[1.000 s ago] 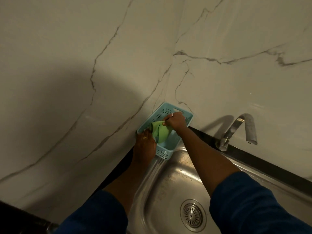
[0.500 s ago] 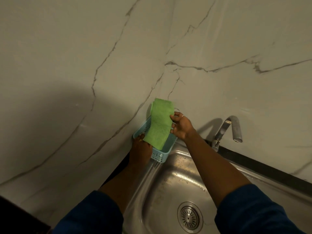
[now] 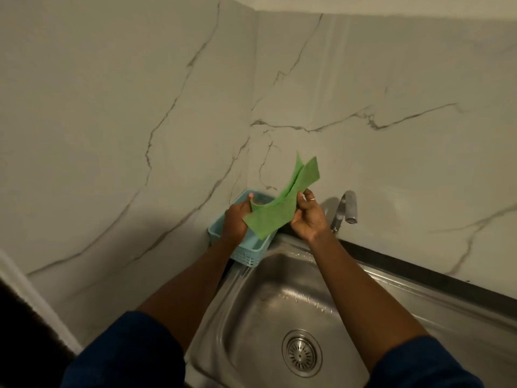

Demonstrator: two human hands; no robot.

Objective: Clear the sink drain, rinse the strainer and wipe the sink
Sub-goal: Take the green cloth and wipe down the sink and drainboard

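Note:
A green cloth (image 3: 275,212) is stretched between both my hands above the sink's far left corner. My left hand (image 3: 236,219) pinches its left edge and my right hand (image 3: 309,217) grips its right side; the cloth's upper end sticks up, partly folded. Below lies the steel sink (image 3: 251,317), with the round metal strainer (image 3: 301,352) seated in the drain at the bottom of the basin. Droplets dot the basin's back wall.
A light blue plastic basket (image 3: 246,252) sits on the sink's left corner against the marble wall (image 3: 140,121), under my hands. A chrome tap (image 3: 345,210) stands at the back rim, just right of my right hand.
The cloth has come out of the basket, and both hands now hold it up and spread it. My left hand has let go of the basket.

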